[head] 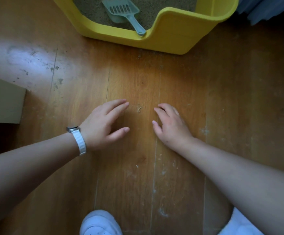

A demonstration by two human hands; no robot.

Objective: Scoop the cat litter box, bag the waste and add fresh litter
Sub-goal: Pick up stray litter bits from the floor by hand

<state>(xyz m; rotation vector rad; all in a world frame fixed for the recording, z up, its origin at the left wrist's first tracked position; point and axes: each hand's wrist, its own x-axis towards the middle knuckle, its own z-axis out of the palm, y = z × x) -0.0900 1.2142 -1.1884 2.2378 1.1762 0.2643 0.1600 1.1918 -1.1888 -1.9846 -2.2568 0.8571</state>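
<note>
I count one yellow plastic litter box [175,29] at the top of my view, one pale blue-green slotted plastic scoop [123,12] inside it, and one small scatter of tan litter granules [140,107] on the floor between my two hands. The scoop lies on the sandy brown litter [90,9], its long axis running diagonally: the slotted pan points up and left, the handle down and right, with the handle's end resting on the low front lip of the box.

My left hand [104,124], with a white ribbed watch strap [79,141] at the wrist, is spread open with palm down, holding nothing, fingertips just left of the granules. My right hand [171,126] is also empty, fingers loosely curled and apart, just right of them.

The surface is an orange-brown wood-plank floor [222,99], scuffed and dusty, with pale glare at the left. One white shoe [100,223] shows at the bottom edge. A beige cardboard box [2,102] sits at the left, and blue fabric [273,9] hangs at the top right.
</note>
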